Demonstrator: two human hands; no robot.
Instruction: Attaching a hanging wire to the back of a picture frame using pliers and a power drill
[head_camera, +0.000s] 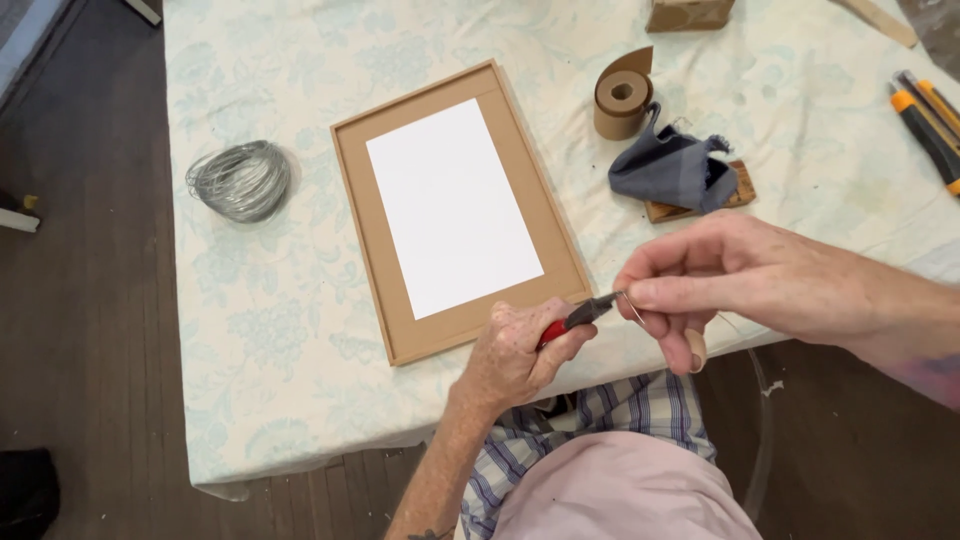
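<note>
Gripping red-handled pliers (578, 317) in the clenched left hand (515, 355), just past the near edge of the table (280, 340). Pinching a thin piece of wire (634, 308) between thumb and fingers of the right hand (745, 275), wire end meeting the plier tips. Lying flat just beyond the left hand: a brown picture frame (455, 215) with a white centre. Sitting well to the left: a coil of silver wire (240, 180). Resting beyond the right hand: a roll of brown tape (622, 100), a grey cloth (672, 170) draped over a wooden block (742, 190), utility knives (930, 125) at far right.
</note>
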